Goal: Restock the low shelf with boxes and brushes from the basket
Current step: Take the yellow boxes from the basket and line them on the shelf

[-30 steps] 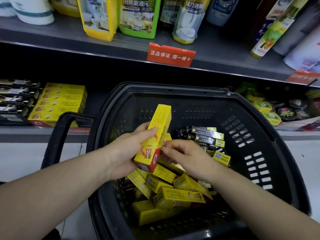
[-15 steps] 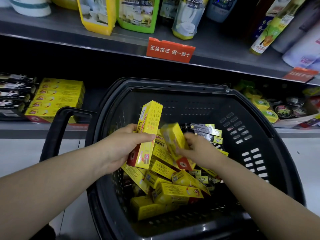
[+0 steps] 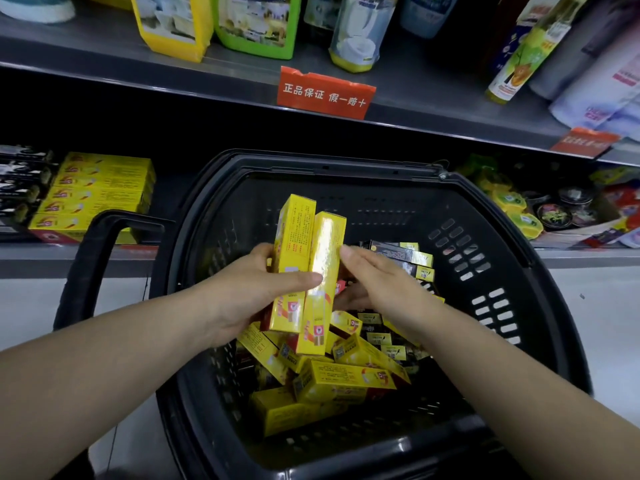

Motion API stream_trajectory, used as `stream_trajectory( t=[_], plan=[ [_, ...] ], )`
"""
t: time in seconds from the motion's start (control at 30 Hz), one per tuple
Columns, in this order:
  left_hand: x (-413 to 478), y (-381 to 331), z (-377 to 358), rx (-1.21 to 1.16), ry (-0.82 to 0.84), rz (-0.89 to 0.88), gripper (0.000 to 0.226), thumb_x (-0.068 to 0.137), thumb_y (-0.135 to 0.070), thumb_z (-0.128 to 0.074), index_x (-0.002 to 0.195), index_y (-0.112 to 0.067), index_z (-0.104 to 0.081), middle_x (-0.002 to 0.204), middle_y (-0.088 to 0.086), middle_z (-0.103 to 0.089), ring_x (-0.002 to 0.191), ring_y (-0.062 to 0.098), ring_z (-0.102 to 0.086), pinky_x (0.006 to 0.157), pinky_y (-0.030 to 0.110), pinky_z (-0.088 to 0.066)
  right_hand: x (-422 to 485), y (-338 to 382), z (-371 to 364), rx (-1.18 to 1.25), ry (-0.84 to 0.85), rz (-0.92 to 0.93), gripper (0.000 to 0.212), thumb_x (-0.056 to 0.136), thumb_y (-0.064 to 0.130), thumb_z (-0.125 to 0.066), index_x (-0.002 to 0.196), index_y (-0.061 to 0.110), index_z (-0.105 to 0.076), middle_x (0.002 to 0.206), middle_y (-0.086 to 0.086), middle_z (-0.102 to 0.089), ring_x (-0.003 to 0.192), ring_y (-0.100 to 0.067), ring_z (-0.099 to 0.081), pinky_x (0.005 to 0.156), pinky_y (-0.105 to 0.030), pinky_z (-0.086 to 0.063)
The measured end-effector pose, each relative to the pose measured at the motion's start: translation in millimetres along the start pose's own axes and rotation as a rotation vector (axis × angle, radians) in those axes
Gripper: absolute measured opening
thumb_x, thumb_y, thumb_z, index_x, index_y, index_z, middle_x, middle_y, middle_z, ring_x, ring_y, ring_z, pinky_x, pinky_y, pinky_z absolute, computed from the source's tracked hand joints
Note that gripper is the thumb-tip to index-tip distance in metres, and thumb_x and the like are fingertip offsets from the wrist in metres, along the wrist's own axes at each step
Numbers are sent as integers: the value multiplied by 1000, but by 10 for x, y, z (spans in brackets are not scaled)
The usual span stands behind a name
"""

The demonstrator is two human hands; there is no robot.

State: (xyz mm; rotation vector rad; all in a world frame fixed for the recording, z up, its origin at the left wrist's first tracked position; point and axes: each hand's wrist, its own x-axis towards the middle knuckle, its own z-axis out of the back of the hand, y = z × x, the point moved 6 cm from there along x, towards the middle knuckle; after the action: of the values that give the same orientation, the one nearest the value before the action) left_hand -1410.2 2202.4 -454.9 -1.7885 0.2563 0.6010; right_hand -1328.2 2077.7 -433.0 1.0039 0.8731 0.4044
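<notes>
while left grip [image 3: 242,299] now clasps two boxes [image 3: 294,251], not one | right grip [image 3: 379,289] flat, touching

White characters 正品保证 假一赔十 on the red tag [image 3: 325,92] clipped to the upper shelf [image 3: 86,53] edge, second red tag [image 3: 585,142] further right, print blurred, yellow boxes [image 3: 311,271] with fine print and a red emblem, too small to read, bottle labels [image 3: 360,26] above, illegible

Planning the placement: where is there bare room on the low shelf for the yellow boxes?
Bare strip right of the stacked yellow boxes, up to the basket rim; how far it runs behind the basket is hidden. Headroom above that stack too. Crowded: black packs far left, tubs and tins at right.
</notes>
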Motion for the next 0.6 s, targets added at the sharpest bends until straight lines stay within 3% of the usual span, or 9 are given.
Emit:
stream_trajectory(
  t=[0.1,0.17,0.23,0.3,0.37,0.47,0.6],
  plan=[
    [39,-44,133,59,-111,-32,59,62,-34,-79,112,-23,-51,97,6,-73,86,24,-71,75,38,-56,114,-82,164,-269,-65,1,29,101,28,-36,95,15,-61,95,-1,-67,83,-20,-68,86,-41,-53],
    [73,-64,225,78,-161,-36,48,70,-36,-76,110,-22,-53,92,5,-74,85,22,-71,76,37,-55,202,-240,176,-686,-50,-3,23,98,27,-43,112,16,-57,112,-4,-65,99,-23,-63,85,-36,-51],
    [93,-71,286,90,-179,-24,43,71,-39,-74,105,-21,-54,85,3,-75,80,20,-71,73,35,-54,265,-528,53,-940,62,-62,42,95,29,-50,134,17,-42,132,-7,-54,112,-25,-57,87,-32,-48],
    [88,-79,310,85,-186,-12,42,71,-38,-74,103,-20,-54,79,2,-75,74,19,-72,67,33,-53,310,-764,-115,-1007,130,-82,58,92,27,-54,143,18,-28,142,-9,-38,121,-29,-50,93,-34,-45],
    [74,-80,322,70,-194,-5,42,72,-37,-74,103,-19,-53,76,2,-75,68,17,-72,61,30,-53,367,-849,-203,-1004,114,-49,63,89,26,-55,145,21,-25,138,-11,-36,119,-32,-49,90,-35,-45],
    [40,-94,332,54,-182,1,41,74,-37,-73,105,-18,-54,75,1,-75,67,16,-72,60,30,-53,405,-795,-154,-1052,37,20,57,88,30,-56,141,21,-35,131,-7,-42,109,-29,-56,78,-32,-47],
    [-40,-152,351,12,-135,-11,39,76,-35,-71,108,-18,-56,79,2,-75,69,17,-73,52,26,-54,379,-817,-147,-1012,69,12,58,84,33,-64,135,19,-40,131,-5,-49,107,-24,-57,81,-32,-49]
  ],
)
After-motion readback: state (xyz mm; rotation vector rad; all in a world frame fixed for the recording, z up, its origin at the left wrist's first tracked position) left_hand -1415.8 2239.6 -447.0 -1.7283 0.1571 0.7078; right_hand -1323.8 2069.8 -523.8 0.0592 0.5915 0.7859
